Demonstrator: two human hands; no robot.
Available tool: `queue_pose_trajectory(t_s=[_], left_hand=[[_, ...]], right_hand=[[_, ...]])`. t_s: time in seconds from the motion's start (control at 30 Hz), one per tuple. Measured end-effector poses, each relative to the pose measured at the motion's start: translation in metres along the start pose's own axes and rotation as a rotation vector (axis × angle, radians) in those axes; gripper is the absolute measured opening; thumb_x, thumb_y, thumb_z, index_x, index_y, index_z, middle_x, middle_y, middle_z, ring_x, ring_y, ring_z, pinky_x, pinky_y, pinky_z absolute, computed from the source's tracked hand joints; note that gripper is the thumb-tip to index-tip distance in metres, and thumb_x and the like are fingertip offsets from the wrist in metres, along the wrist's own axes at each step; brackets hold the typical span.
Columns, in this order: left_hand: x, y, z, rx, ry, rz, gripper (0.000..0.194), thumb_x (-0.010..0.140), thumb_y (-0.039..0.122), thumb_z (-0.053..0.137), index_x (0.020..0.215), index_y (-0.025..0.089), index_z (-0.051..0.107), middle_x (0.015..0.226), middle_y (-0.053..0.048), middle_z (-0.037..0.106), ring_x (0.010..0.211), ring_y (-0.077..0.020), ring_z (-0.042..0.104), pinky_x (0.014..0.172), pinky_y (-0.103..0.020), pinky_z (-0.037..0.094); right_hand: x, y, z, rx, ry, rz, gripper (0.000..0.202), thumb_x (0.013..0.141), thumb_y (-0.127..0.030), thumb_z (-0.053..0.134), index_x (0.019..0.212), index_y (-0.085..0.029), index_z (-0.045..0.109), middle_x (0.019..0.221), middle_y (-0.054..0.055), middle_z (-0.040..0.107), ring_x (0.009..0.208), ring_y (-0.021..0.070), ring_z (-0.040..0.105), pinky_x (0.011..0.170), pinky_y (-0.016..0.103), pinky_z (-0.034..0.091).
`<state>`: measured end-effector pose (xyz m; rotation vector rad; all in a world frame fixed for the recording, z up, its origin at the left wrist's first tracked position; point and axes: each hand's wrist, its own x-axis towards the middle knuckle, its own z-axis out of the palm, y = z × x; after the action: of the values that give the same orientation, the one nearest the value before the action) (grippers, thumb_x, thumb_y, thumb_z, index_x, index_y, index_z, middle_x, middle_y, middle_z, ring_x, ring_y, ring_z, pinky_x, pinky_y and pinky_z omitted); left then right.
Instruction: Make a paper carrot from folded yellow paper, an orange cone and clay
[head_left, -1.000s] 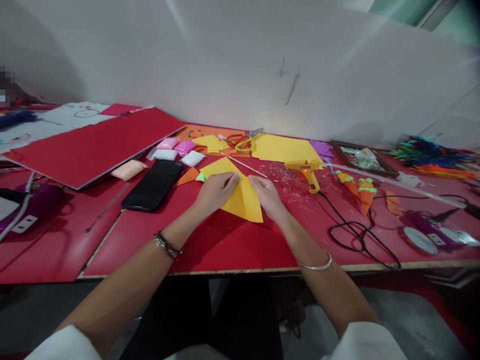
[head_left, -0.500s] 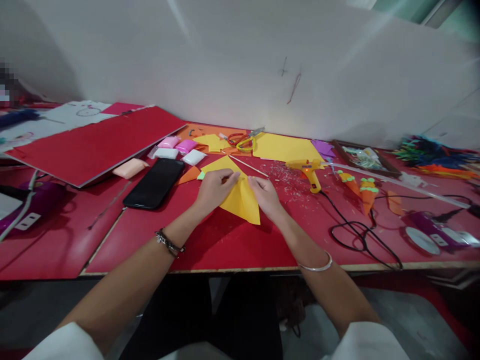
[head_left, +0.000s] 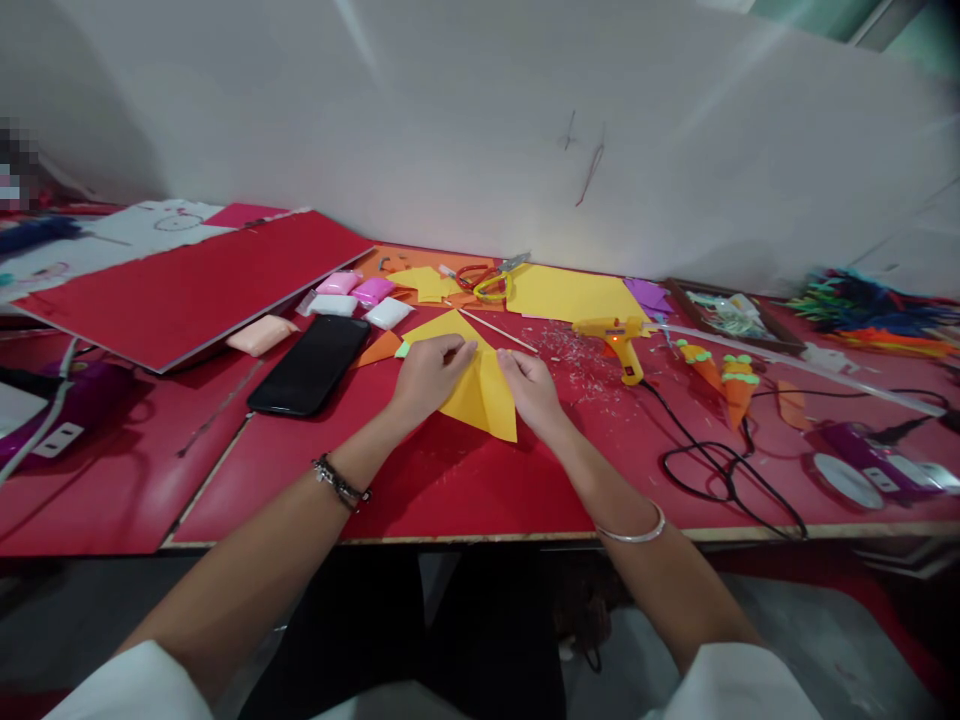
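A yellow sheet of paper [head_left: 480, 400] is held between my two hands above the red table, creased down its middle. My left hand [head_left: 431, 375] pinches its upper left part, fingers curled. On the right side, my right hand [head_left: 531, 385] grips the paper's edge between thumb and fingers. Behind them lies another yellow paper piece [head_left: 444, 326], partly covered by my left hand. A thin stick [head_left: 499, 332] rests just beyond the hands. The fingertips behind the paper are hidden.
Left of my hands lie a black phone [head_left: 311, 365] and small pink and white packets [head_left: 390, 313]. A yellow glue gun [head_left: 626, 345] with a looped black cord sits right, near orange cones [head_left: 737, 390]. Scissors [head_left: 491, 282] and a large yellow sheet [head_left: 574, 293] are at the back.
The lower corner of the held yellow paper has risen slightly and shifted a little left. Both hands keep nearly the same place and grip.
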<state>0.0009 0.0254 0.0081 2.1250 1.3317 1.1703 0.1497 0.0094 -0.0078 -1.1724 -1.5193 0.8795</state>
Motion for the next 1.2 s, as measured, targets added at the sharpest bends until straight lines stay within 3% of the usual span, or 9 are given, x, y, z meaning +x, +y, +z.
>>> queue_pose_trajectory(t_s=[0.13,0.37,0.73,1.0,1.2], left_hand=[[0.0,0.0003,-0.001,0.012,0.006,-0.003,0.035,0.083,0.033,0.036,0.054,0.018,0.024,0.051,0.004,0.025,0.048,-0.0087,0.027,0.048,-0.025,0.018],[0.0001,-0.0015,-0.0031,0.05,0.03,-0.022,0.035,0.083,0.034,0.036,0.054,0.018,0.025,0.051,0.004,0.026,0.048,-0.0087,0.028,0.048,-0.025,0.017],[0.0016,-0.0028,-0.0043,0.066,0.04,-0.022,0.035,0.084,0.035,0.035,0.054,0.018,0.026,0.051,0.004,0.028,0.048,-0.0091,0.03,0.049,-0.025,0.018],[0.0021,-0.006,-0.0056,0.037,0.077,-0.036,0.036,0.083,0.035,0.037,0.054,0.018,0.025,0.05,0.004,0.026,0.048,-0.0089,0.028,0.048,-0.026,0.016],[0.0031,-0.0061,-0.0081,-0.011,0.113,-0.055,0.035,0.081,0.039,0.042,0.055,0.017,0.04,0.05,0.004,0.032,0.048,-0.0086,0.031,0.046,-0.024,0.02]], right_hand=[[-0.0003,-0.0004,-0.0003,0.019,-0.005,0.013,0.037,0.079,-0.047,0.042,0.055,-0.019,0.037,0.053,-0.005,0.031,0.049,0.008,0.029,0.047,0.023,0.023],[-0.0001,0.0008,0.0001,0.08,-0.126,0.108,0.034,0.073,-0.051,0.05,0.067,-0.017,0.056,0.058,-0.001,0.05,0.058,0.0119,0.045,0.051,0.023,0.032],[0.0015,0.0076,-0.0028,0.013,-0.07,0.091,0.036,0.075,-0.05,0.048,0.061,-0.017,0.053,0.052,-0.004,0.042,0.049,0.0088,0.036,0.046,0.023,0.025],[0.0025,0.0054,-0.0023,0.037,-0.077,0.09,0.035,0.072,-0.051,0.05,0.062,-0.018,0.056,0.056,-0.002,0.049,0.056,0.0121,0.045,0.051,0.025,0.031],[0.0029,0.0047,-0.0048,0.048,-0.021,0.081,0.036,0.072,-0.05,0.051,0.055,-0.018,0.048,0.052,-0.003,0.042,0.056,0.0119,0.043,0.051,0.024,0.03]])
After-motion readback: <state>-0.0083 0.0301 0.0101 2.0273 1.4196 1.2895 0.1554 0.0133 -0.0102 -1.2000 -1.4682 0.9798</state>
